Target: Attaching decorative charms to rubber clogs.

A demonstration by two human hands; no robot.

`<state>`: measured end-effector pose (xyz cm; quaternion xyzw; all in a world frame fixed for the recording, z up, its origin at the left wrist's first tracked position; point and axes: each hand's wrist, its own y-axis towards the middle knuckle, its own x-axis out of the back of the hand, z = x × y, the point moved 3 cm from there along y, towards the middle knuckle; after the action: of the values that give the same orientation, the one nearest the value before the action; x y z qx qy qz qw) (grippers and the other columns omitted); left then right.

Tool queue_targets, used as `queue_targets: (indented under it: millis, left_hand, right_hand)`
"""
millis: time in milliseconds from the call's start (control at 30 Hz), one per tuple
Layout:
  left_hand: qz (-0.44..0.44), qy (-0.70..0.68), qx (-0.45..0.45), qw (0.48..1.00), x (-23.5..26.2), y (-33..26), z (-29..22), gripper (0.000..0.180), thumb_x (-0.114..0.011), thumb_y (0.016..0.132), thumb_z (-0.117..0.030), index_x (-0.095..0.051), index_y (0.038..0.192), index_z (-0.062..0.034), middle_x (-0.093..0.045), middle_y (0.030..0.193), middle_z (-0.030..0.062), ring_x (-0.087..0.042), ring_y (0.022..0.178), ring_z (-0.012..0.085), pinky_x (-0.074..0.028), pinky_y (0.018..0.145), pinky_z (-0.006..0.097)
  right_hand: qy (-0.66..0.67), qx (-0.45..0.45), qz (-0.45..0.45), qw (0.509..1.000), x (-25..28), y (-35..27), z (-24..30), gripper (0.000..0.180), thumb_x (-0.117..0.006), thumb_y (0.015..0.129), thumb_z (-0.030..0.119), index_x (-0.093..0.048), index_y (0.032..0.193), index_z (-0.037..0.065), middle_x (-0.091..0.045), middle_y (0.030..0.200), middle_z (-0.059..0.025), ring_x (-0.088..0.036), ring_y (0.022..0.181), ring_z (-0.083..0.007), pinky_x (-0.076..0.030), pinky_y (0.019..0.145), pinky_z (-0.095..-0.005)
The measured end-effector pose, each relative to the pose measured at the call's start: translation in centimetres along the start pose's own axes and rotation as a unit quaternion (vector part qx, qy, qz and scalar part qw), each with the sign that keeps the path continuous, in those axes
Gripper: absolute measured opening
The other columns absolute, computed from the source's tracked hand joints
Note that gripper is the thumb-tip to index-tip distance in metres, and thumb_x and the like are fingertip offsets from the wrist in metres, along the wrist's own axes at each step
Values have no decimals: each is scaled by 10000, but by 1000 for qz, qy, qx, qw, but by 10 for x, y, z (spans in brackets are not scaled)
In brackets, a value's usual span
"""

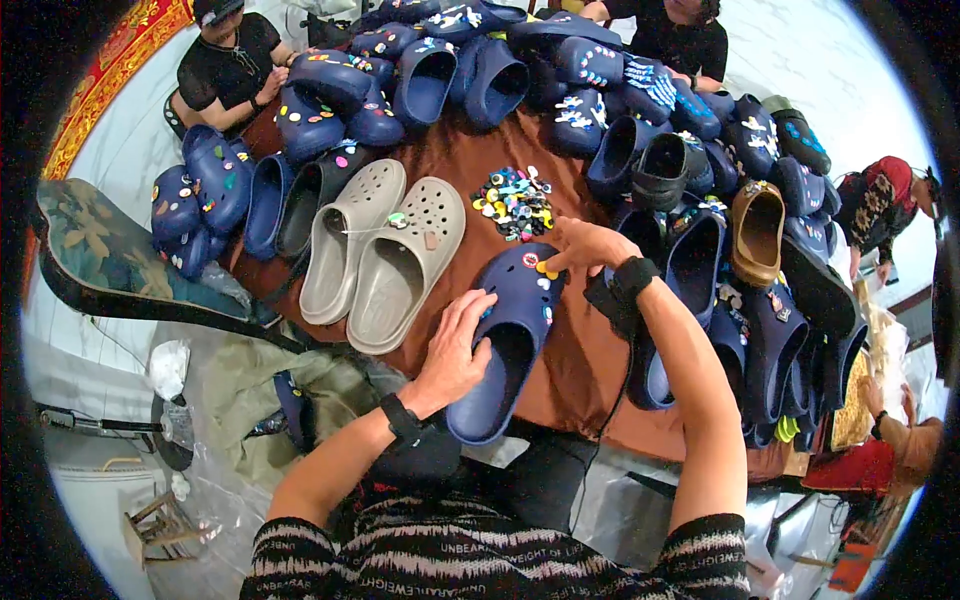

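Note:
A navy clog (518, 292) with holes in its upper is in front of me, toe pointing away. My left hand (455, 352) grips its left side, fingers over the upper and thumb near the opening. At the right of the toe, my right hand (592, 246) is closed with its fingertips on a small yellow charm (547, 269). Also on the toe is a round red-and-white charm (530, 261). Just beyond it lies a pile of small colourful charms (512, 203). Left of the pile, a pair of grey clogs (425, 232) lies side by side; one bears a few charms.
Navy clogs (425, 85), many decorated, are heaped along the table's far side and right. A brown clog (758, 232) lies among them. Brown cloth (575, 370) covers the table. A camouflage-covered chair (110, 245) stands left. People sit across the table; others are at right.

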<state>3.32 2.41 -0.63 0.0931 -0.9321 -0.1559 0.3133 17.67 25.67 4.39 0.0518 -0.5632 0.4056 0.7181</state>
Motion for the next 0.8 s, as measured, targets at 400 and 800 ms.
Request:
queue_targets:
  millis: [400,800]
  left_hand:
    - [4,5,2,1000,-2,1,-1,631,-587,780,32,-421,1384,-41,-414,1413,204,-387,1334,396,-322,1131,456]
    - [9,-2,4,1000,1,0,-1,636,-576,785,31,-415,1395,-48,-413,1429,206,-388,1345,394,-310,1145,453]
  right_hand:
    - [-14,1,49,999,-8,-3,0,555,-775,769,447,-637,1170,89,-691,1075,-183,-674,981,-351,-541,758,-445]
    - [40,207,-83,974,-18,-13,10,203,-703,800,203,-706,955,72,-711,912,-164,-678,900,-358,-525,784,-453]
